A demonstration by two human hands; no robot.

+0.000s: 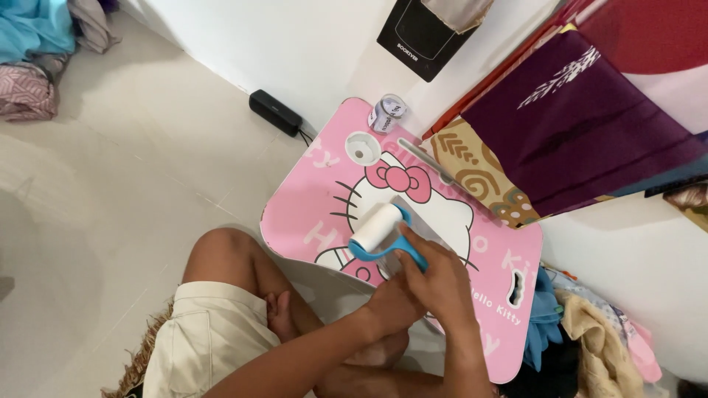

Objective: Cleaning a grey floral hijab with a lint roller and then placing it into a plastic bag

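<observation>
Lint roller (377, 228) — right hand (442, 284) grips, left (391, 302) seemingly underneath.

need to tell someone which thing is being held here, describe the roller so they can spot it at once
Start at the pink lap table on the floor by the white wall. Near its middle, the right hand grips a lint roller: a white drum on a bright blue handle, the only blue-and-white thing on the tabletop.
</observation>
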